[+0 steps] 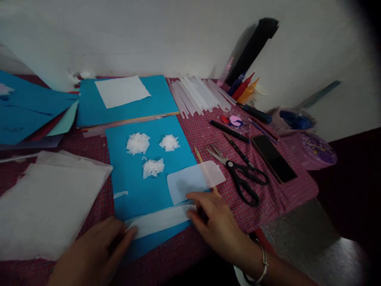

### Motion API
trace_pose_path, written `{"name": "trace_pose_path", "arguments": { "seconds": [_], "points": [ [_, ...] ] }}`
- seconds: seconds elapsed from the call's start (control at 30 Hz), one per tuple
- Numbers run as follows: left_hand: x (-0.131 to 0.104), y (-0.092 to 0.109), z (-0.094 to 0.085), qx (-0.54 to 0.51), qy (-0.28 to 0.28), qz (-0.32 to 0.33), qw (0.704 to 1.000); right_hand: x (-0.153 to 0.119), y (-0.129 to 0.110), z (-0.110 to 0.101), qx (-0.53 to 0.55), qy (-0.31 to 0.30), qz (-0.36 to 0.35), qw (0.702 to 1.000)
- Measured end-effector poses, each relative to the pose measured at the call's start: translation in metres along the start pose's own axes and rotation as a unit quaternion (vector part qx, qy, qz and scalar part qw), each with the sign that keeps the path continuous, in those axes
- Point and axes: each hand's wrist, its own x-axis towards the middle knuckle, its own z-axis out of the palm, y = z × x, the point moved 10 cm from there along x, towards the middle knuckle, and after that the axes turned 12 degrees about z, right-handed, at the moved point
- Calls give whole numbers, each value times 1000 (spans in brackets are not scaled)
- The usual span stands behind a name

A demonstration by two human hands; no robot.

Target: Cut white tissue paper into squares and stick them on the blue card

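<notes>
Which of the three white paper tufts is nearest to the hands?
The lowest tuft on the blue sheet; the left tuft and right tuft both lie farther up the sheet.

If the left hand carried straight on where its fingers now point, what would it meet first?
The white strip, whose left end lies at the left hand. Beyond, along the strip, it would probably reach the right hand or the rounded white sheet; depth is unclear.
</notes>
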Motion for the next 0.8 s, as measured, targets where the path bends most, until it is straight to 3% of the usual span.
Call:
{"name": "trace_pose_path", "arguments": {
  "seconds": [0.17,0.27,0.4,0.53,0.6,0.67,0.8],
  "points": [
    [-4,-1,11,67,-76,-7,995,1,-2,0,-10,0,-6,1000],
    [-2,-2,5,101,-59,0,993,2,-4,0,-26,-1,-4,1000],
    [8,22,-8,150,6,130,980,3,-7,-1,-40,-7,-4,999],
    [8,47,0,137,12,290,947,2,-10,4,-68,-50,-14,996],
    [9,56,2,114,23,326,938,1,-12,6,-87,-66,-20,994],
    [17,61,6,107,10,304,947,0,-14,6,-99,-72,-29,992],
    [42,78,21,122,-97,228,961,-2,-17,4,-110,-68,-46,991]
  ]
}}
